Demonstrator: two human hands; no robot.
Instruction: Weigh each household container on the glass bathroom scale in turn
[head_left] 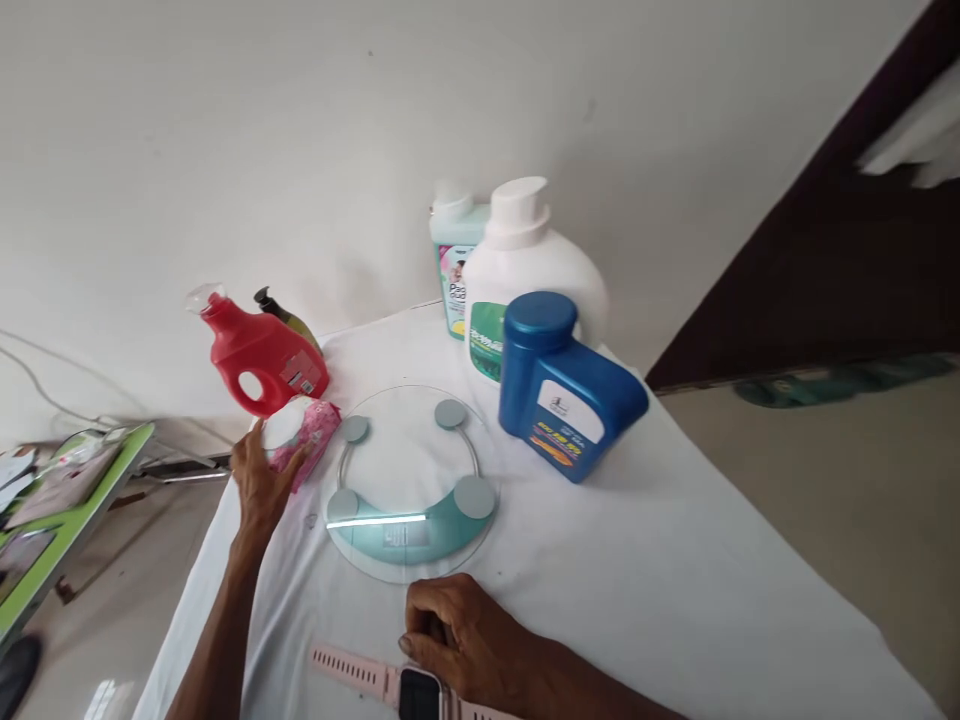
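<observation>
At the table's left edge my left hand (264, 478) grips a pink pack of wet wipes (315, 437) with a white lid, thumb on the near side and fingers on the far left. Right of it lies a round glass bathroom scale (409, 545) with a teal band; its small display shows digits too faint to read surely. My right hand (469, 640) rests on the cloth just in front of the scale, fingers curled in. A smartwatch (420, 692) with a pink strap lies beside and partly beneath this hand.
A red detergent bottle (259, 350) and a dark pump bottle (289, 318) stand behind the wipes. Back right are a blue bottle (570, 390), a large white jug (536, 265) and a pale green bottle (454, 285). A white cloth covers the table; a green table (82, 510) stands left.
</observation>
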